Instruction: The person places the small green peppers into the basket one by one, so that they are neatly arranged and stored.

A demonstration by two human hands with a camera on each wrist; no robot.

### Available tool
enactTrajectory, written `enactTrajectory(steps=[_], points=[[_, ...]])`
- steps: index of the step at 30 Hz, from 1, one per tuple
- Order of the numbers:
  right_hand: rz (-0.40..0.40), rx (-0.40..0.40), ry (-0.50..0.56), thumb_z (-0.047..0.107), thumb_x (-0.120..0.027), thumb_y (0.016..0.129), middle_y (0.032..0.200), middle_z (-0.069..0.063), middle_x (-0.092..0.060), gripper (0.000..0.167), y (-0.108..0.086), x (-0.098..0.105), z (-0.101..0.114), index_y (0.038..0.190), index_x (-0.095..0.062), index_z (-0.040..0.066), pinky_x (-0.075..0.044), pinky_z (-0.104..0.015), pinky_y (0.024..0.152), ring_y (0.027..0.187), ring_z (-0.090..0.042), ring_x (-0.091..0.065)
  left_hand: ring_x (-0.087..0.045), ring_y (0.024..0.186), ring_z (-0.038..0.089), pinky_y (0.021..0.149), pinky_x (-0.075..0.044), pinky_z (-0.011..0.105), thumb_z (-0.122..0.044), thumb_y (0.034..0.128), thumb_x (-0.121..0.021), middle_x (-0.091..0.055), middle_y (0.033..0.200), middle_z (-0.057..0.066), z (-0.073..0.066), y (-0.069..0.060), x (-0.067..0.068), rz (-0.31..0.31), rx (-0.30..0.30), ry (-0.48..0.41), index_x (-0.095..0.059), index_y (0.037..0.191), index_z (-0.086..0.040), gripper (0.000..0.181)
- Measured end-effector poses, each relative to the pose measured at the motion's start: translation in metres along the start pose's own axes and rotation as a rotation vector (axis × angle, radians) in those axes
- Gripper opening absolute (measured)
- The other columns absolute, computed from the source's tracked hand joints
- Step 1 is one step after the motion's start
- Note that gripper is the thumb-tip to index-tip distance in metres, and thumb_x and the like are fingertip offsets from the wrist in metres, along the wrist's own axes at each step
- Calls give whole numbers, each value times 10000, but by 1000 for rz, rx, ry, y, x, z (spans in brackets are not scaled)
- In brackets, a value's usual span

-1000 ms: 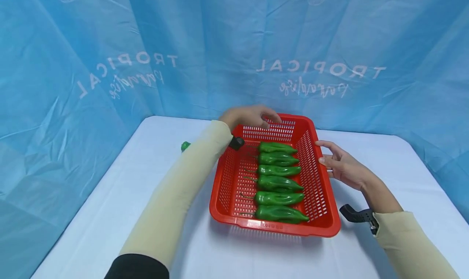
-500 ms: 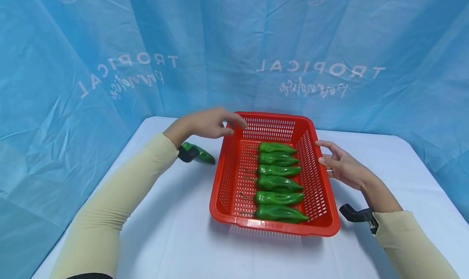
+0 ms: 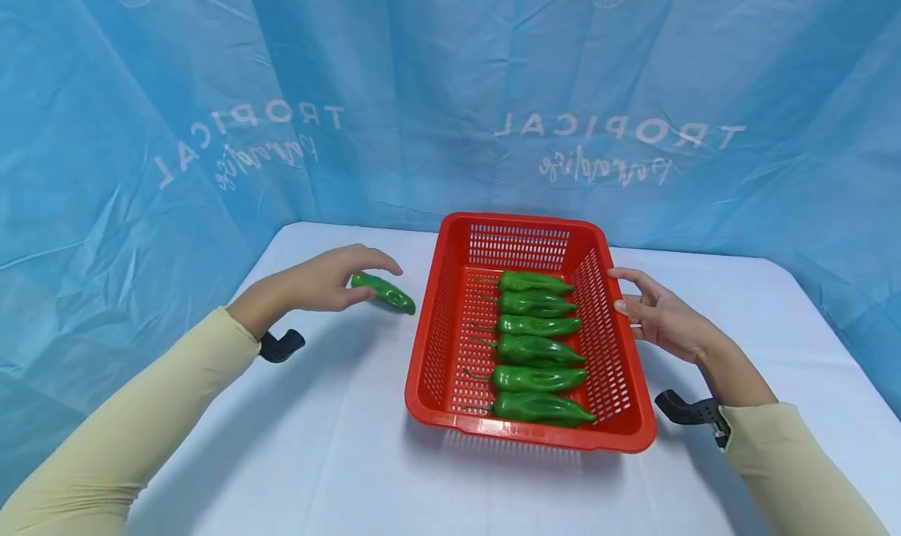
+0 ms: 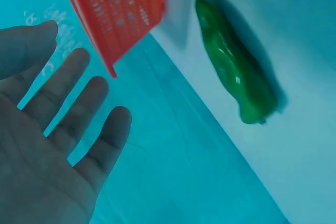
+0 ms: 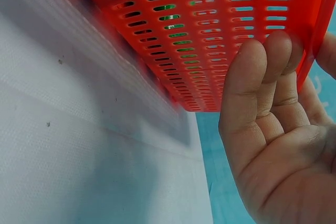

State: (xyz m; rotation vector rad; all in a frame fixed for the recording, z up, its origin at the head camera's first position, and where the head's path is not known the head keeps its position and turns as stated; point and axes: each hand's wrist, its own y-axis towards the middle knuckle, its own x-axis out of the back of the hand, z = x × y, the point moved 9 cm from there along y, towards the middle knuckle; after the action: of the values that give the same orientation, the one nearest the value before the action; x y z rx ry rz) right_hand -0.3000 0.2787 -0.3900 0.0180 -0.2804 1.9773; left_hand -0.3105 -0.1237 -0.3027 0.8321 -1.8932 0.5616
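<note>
A red plastic basket [image 3: 431, 395] stands mid-table with several green peppers [image 3: 540, 352] lying in a column inside, stems to the left. At its right side my right hand [image 3: 665, 321] holds the rim, fingers against the slotted outer wall [image 5: 173, 30] and thumb at the edge. One loose green pepper [image 3: 387, 292] lies on the table left of the basket. My left hand [image 3: 331, 278] hovers beside that pepper, thumb and fingers apart, holding nothing. In the left wrist view, the loose pepper [image 4: 233, 61] sits apart from the spread fingers [image 4: 107, 140].
A white cloth covers the table [image 3: 366, 458]. Blue plastic sheeting [image 3: 436, 90] with printed lettering hangs behind it and along the left side. Black wrist straps with cameras sit on both wrists.
My left hand has moved left and down, from above the basket's far-left corner to the loose pepper, which is now mostly uncovered. My right hand and the basket have stayed put.
</note>
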Motion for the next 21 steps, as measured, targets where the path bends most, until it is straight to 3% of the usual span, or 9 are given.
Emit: enactTrajectory(steps=[5, 13, 21], points=[[2, -3, -1, 183, -504, 1024, 1157, 133, -700, 523, 0, 0, 0, 1477, -264, 289, -610, -371, 821, 979, -123, -734, -530, 1289, 316, 1053, -466, 561, -57, 924, -618, -599, 1382, 88, 8, -7, -2, -40, -12, -15, -617, 1324, -172, 416], [7, 11, -6, 184, -500, 1026, 1146, 130, -704, 518, -1, 1, -1, 1473, -258, 285, -612, -372, 819, 979, -123, -734, -568, 1218, 334, 1039, -475, 537, -41, 911, -619, -632, 1320, 80, 18, -4, -18, -41, -12, -1, -641, 1282, -136, 383], [14, 15, -6, 183, -496, 1029, 1149, 127, -705, 526, 0, 1, -1, 1483, -248, 277, -611, -371, 822, 977, -128, -734, -604, 1156, 280, 986, -520, 490, -59, 877, -674, -670, 1260, 64, 36, 10, -32, -94, -19, 248, -690, 1195, -128, 326]])
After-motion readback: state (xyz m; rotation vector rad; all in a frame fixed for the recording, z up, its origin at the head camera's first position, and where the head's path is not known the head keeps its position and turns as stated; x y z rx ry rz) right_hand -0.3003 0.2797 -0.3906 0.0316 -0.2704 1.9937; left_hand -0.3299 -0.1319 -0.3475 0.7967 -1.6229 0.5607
